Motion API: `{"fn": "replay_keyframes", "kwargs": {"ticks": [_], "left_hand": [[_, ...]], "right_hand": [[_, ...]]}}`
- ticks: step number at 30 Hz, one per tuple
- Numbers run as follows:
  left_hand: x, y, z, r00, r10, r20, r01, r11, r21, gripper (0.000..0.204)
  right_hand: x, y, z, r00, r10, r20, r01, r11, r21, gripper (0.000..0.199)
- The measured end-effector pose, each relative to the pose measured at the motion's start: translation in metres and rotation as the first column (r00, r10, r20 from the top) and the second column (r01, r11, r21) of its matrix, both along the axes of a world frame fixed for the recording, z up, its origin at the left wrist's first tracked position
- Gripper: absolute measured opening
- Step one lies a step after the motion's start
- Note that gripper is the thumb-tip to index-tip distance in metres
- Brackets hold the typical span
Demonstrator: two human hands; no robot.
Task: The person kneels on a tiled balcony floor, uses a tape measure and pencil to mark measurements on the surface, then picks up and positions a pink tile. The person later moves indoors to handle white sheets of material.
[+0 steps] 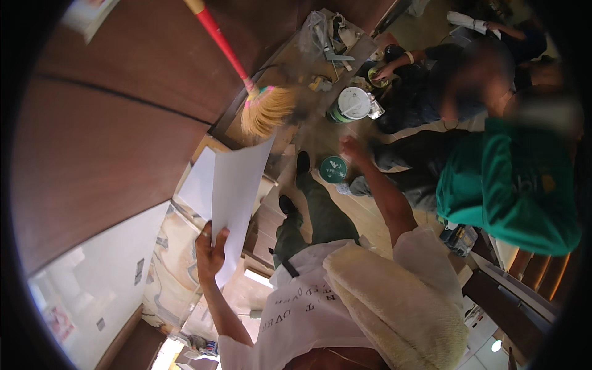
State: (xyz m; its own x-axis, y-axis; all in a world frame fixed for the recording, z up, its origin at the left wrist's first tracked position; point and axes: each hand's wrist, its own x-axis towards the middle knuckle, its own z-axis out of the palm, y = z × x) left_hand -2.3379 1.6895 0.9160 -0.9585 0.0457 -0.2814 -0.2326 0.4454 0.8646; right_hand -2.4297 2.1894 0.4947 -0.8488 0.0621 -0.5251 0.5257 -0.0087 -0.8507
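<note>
My left hand grips the lower edge of a large, slightly curved white sheet, its thumb on the near face. Whether the sheet is paper or thin board cannot be told. My right arm reaches forward over the floor, and my right hand is smeared by motion, so its fingers are unclear. Just below that hand in view stands an open bucket with a green inside and whitish smears. Farther off is a bucket with a white lid. A straw broom with a red handle is beyond the sheet.
A brown panelled wall fills the left. At the right are a person in a green top and another in dark clothes, one hand at a small container. A board holds tools and a plastic bag. A yellowish towel hangs over my shoulder.
</note>
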Motion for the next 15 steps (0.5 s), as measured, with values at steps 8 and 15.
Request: {"fn": "replay_keyframes", "kwargs": {"ticks": [8, 15], "left_hand": [[-0.097, 0.028, -0.037, 0.922, -0.065, 0.381, 0.129, 0.981, -0.145, 0.017], [-0.18, 0.059, -0.06, 0.799, -0.034, 0.6, 0.108, 0.99, -0.088, 0.015]], "right_hand": [[-0.23, 0.071, -0.071, 0.974, 0.017, -0.227, 0.145, 0.723, 0.675, 0.029], [-0.344, 0.129, -0.108, 0.996, -0.051, -0.072, 0.089, 0.548, 0.832, 0.041]]}}
